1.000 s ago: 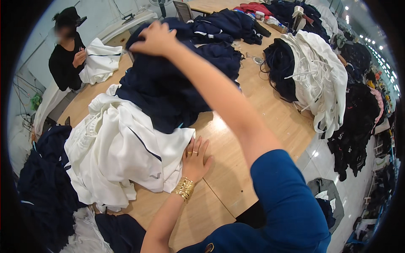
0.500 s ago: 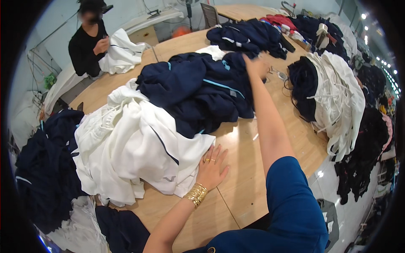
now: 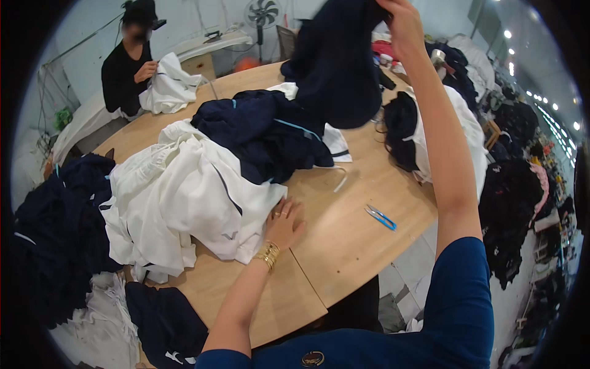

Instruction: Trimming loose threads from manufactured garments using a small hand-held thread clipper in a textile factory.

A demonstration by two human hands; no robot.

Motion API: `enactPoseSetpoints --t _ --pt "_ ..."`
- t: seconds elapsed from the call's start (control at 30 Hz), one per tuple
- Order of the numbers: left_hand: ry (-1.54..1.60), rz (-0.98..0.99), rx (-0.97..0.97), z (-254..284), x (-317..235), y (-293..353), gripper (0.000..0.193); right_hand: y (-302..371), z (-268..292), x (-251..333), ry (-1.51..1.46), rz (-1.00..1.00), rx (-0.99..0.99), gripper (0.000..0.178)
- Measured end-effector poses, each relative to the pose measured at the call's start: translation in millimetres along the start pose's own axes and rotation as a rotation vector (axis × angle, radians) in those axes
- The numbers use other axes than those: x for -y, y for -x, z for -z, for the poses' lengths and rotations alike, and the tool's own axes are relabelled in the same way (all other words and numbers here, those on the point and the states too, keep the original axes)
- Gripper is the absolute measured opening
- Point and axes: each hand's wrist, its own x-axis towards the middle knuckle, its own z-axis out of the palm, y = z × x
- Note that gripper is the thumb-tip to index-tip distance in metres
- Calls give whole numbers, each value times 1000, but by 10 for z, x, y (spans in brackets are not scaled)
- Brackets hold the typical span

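My right hand (image 3: 402, 27) is raised at the top of the view, its fingers closed on a dark navy garment (image 3: 338, 67) that hangs from it over the table. What kind of garment it is cannot be told. Near the table's front, my left hand (image 3: 284, 224) lies flat with its fingers apart, touching the edge of a heap of white garments (image 3: 178, 203). Behind that heap sits a pile of navy garments (image 3: 252, 138) with light blue piping. Blue-handled thread snips (image 3: 381, 217) lie on the wooden table (image 3: 326, 234), right of my left hand.
More navy clothes (image 3: 61, 227) hang at the left edge. White and navy garments (image 3: 452, 135) are stacked at the right, with black clothes (image 3: 510, 221) beyond. Across the table a person (image 3: 132, 67) in black handles a white garment (image 3: 169, 86). A fan (image 3: 261, 15) stands behind.
My right hand has risen from the pile with the navy garment, uncovering a white piece beneath. The thread snips now show on the table. My left hand stays by the white heap.
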Motion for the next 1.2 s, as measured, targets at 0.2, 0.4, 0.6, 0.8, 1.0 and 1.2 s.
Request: enactPoseSetpoints --t 0.2,0.4,0.6,0.8,1.0,1.2 --pt "550 30 -609 524 -378 184 70 863 -396 1712 47 114 194 21" --pt "553 -106 -189 1817 -1050 86 101 1499 -248 1883 -127 -213 406 24" --pt "700 76 478 1724 -1050 379 58 1577 360 1253 315 -83 359 21" --pt "234 9 -391 2945 -773 642 38 2225 645 1523 323 -28 107 28" --pt "-87 -63 -100 2519 -679 1292 56 3481 871 894 364 -404 376 29" --pt "-207 129 131 1226 -159 1909 43 4802 727 -43 601 -550 398 26"
